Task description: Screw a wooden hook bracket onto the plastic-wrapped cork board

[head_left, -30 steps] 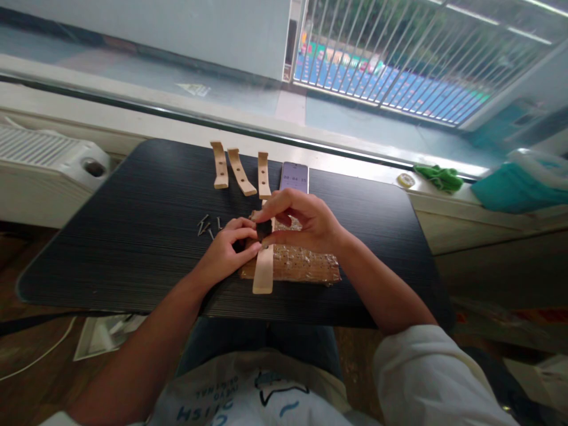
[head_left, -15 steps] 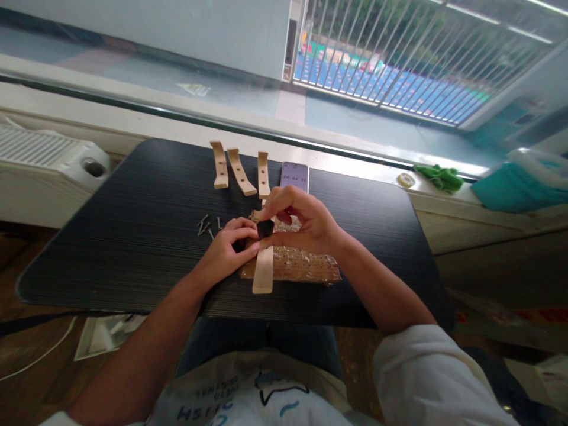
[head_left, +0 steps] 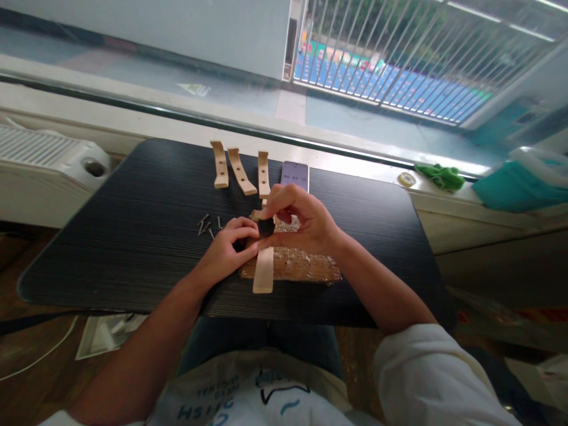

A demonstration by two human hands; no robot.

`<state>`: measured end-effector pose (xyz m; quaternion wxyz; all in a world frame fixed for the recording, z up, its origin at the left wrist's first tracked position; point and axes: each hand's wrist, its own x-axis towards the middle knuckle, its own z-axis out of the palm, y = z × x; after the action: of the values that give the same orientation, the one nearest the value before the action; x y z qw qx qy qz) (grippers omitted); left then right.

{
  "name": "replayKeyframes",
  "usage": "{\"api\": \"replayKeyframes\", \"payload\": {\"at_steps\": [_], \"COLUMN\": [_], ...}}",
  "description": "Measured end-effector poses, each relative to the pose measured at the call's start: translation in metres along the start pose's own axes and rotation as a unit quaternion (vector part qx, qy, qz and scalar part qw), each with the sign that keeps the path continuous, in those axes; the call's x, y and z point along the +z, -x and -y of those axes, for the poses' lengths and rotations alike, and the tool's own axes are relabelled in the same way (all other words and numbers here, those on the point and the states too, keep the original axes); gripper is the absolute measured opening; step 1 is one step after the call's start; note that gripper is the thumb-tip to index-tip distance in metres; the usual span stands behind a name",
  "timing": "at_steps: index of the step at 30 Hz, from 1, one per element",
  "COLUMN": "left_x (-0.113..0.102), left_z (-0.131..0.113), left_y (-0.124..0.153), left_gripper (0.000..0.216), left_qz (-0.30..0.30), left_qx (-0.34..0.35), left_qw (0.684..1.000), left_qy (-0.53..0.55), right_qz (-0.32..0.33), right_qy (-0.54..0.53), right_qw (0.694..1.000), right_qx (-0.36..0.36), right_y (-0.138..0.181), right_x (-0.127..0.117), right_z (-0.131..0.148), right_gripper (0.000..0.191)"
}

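On a black table (head_left: 133, 236) lies a brown board wrapped in clear film (head_left: 302, 265), with a pale wooden strip (head_left: 264, 271) laid over its left end. My right hand (head_left: 302, 222) is closed in a pinch on a small black object (head_left: 265, 227) held upright on that strip. My left hand (head_left: 226, 248) is curled with its fingertips pressed on the strip just left of the black object. Several small screws (head_left: 207, 225) lie on the table just left of my hands.
Three more pale wooden strips with holes (head_left: 239, 170) lie at the table's far side, beside a phone (head_left: 295, 173) with its screen lit. A window sill runs behind, with a green cloth (head_left: 439, 176) and a teal bag (head_left: 519, 186) at the right. A white radiator (head_left: 44, 171) stands at the left.
My right hand's fingers shifted slightly upward on the black object. My left hand and the strip stayed where they were.
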<state>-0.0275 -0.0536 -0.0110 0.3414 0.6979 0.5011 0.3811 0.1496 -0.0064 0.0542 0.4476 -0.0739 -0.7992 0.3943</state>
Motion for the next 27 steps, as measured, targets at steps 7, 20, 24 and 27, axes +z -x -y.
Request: {"api": "replayKeyframes", "payload": {"at_steps": [7,20,24,27], "left_x": [-0.0004,-0.0002,0.0001,0.0000], "left_z": [-0.0017,0.0014,0.0015,0.0013], "left_y": [-0.0005,-0.0002,-0.0004,0.0001], "left_gripper": [0.016,0.017,0.018,0.018], "left_qz": [0.004,0.003,0.001,0.006], "left_qx": [-0.010,-0.010,-0.011,-0.002], "left_qw": [1.000,1.000,1.000,1.000], "left_qy": [0.004,-0.001,-0.008,-0.017], "right_qz": [-0.005,0.005,0.021,0.041], "right_qy": [0.018,0.062,0.069,0.062], "right_qw": [1.000,0.997,0.996,0.996], "right_qx": [-0.021,-0.052,-0.053,-0.048], "right_y": [0.0005,0.0015,0.0014,0.0001], "right_x": [0.0019,0.0001,-0.0010,-0.0032], "right_z": [-0.0008,-0.0015,-0.0014,0.0023], "right_gripper": [0.029,0.023,0.030,0.027]}}
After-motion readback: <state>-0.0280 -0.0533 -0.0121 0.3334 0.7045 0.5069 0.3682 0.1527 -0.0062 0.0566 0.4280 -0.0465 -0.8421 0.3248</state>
